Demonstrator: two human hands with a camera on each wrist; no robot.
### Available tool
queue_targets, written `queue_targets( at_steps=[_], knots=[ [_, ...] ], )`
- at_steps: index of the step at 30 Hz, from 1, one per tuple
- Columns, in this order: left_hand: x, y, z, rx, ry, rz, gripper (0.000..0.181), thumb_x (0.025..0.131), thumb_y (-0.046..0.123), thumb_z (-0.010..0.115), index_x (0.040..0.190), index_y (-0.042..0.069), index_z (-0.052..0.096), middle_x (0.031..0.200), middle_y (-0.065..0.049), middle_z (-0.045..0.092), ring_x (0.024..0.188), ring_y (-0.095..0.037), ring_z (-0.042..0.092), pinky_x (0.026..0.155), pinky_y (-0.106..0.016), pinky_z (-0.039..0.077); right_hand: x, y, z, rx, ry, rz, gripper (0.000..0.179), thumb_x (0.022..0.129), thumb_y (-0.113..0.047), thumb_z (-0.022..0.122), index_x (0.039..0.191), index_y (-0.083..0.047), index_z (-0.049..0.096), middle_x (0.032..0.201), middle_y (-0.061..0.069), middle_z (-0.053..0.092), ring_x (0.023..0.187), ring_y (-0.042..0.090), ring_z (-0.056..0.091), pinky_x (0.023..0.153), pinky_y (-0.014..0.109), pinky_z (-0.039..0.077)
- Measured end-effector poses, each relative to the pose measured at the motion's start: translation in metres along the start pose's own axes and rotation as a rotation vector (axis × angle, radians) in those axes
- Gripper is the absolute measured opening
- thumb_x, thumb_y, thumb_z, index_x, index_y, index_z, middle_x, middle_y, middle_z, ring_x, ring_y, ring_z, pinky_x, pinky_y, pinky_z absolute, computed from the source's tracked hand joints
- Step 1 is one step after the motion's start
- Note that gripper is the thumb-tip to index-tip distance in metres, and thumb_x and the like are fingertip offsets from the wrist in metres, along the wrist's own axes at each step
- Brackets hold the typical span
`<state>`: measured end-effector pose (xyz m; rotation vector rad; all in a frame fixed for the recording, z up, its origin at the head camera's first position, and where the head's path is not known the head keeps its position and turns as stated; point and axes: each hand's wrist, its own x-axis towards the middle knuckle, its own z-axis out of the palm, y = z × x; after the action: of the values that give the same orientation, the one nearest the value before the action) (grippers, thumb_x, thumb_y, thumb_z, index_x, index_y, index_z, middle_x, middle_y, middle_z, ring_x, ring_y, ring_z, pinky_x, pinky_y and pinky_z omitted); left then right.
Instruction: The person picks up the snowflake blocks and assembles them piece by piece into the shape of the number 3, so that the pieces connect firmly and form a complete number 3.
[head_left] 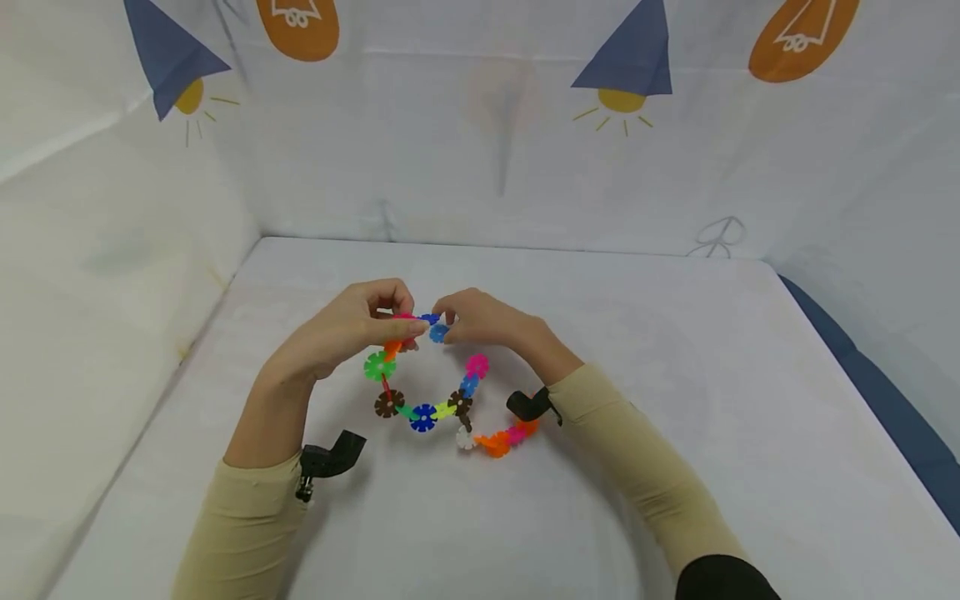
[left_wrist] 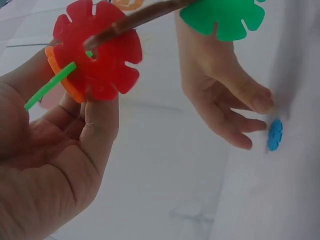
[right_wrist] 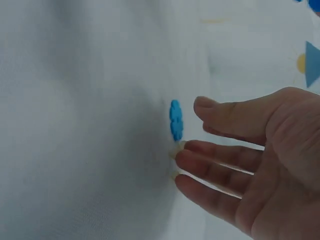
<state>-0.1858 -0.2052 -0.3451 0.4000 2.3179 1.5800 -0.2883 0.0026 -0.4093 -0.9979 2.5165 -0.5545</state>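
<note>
My left hand [head_left: 352, 325] pinches one end of a chain of colourful snowflake discs [head_left: 423, 417], near a pink disc and a dark blue disc [head_left: 429, 318]. From there the chain curves down over the table through green, brown, blue and yellow discs. In the left wrist view a red disc [left_wrist: 102, 55] of the chain hangs close to the camera and hides part of the left fingers. My right hand [right_wrist: 250, 155] has its fingers spread just beside a single light blue disc [right_wrist: 176, 120] on the table. A small gap shows between that disc and the right thumb.
A branch of the chain with white, orange and pink discs [head_left: 497, 444] extends towards the right forearm, whose wrist camera [head_left: 528, 406] covers part of it. The white table [head_left: 675, 333] meets a pale cloth wall [head_left: 450, 167] behind.
</note>
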Motion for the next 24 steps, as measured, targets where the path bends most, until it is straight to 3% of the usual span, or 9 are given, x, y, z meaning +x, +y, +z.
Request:
queue_targets(
  at_steps=[8,15,24],
  knots=[
    [0.0,0.001,0.0,0.003,-0.012,0.014,0.03,0.093,0.028,0.07,0.093,0.004,0.05,0.095,-0.013,0.056,0.081,-0.027,0.07,0.076,-0.038,0.055,0.011,-0.003,0.007,-0.193,-0.096,0.007,0.033,0.09,-0.025,0.074,0.119,-0.014,0.065,0.107,0.004,0.056,0.094,0.018,0.053,0.085,0.028,0.051],
    [0.001,0.001,0.002,-0.012,-0.014,0.012,0.028,0.093,0.027,0.07,0.094,0.005,0.052,0.098,-0.013,0.055,0.084,-0.029,0.07,0.076,-0.037,0.055,-0.003,-0.004,0.01,-0.072,-0.092,0.033,0.026,0.092,-0.015,0.07,0.115,-0.008,0.061,0.107,0.006,0.056,0.094,0.019,0.055,0.085,0.027,0.052],
    [-0.001,0.004,0.004,-0.051,-0.011,0.011,0.026,0.089,0.02,0.074,0.096,0.004,0.055,0.1,-0.013,0.056,0.09,-0.028,0.071,0.077,-0.036,0.057,-0.006,0.0,0.013,-0.064,-0.083,0.032,0.023,0.088,-0.006,0.072,0.109,-0.008,0.063,0.107,0.006,0.053,0.093,0.019,0.053,0.081,0.025,0.051]
  ],
)
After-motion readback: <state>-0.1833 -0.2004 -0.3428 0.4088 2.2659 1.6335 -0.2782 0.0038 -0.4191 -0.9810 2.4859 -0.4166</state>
